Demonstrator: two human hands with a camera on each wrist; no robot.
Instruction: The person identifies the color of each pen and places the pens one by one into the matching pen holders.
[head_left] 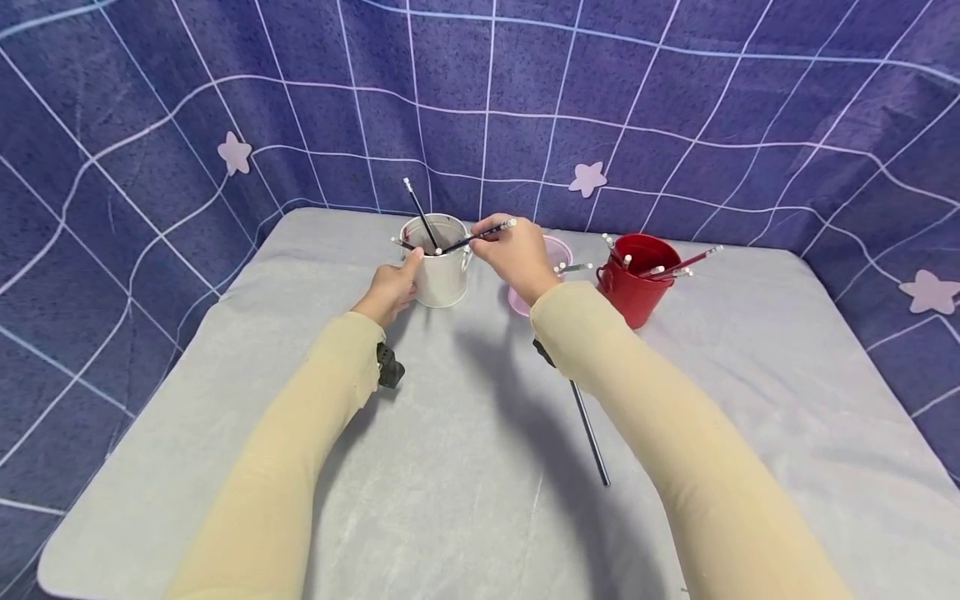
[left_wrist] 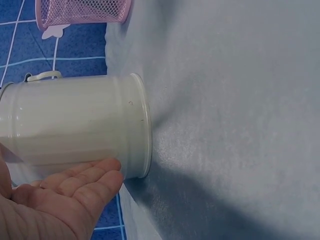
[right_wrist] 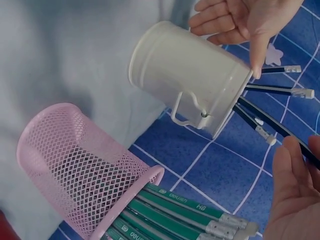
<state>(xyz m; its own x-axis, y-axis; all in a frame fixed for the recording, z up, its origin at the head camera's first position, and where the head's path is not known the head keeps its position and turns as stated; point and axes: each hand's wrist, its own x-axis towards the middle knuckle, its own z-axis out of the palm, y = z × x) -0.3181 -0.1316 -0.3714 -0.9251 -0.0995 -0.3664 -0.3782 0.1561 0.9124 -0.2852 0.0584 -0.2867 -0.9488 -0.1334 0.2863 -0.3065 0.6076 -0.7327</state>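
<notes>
A white metal cup [head_left: 444, 271] stands at the table's far middle with several black pencils [head_left: 420, 218] in it. My left hand [head_left: 396, 279] holds the cup's left side, thumb at the rim; in the left wrist view its fingers [left_wrist: 80, 187] lie along the cup [left_wrist: 75, 125]. My right hand [head_left: 504, 240] pinches a black pencil [head_left: 474, 237] whose lower end sits inside the cup. In the right wrist view this pencil [right_wrist: 280, 129] runs past my right hand [right_wrist: 295, 195] into the cup [right_wrist: 185, 72], and the left hand [right_wrist: 235, 20] rests on the cup's rim.
A pink mesh cup [head_left: 561, 248] with green pencils [right_wrist: 190, 210] stands just behind my right hand. A red cup [head_left: 636, 279] holding red pencils is further right. One black pencil [head_left: 590, 433] lies loose on the grey table [head_left: 465, 467]. A blue checked cloth backs the table.
</notes>
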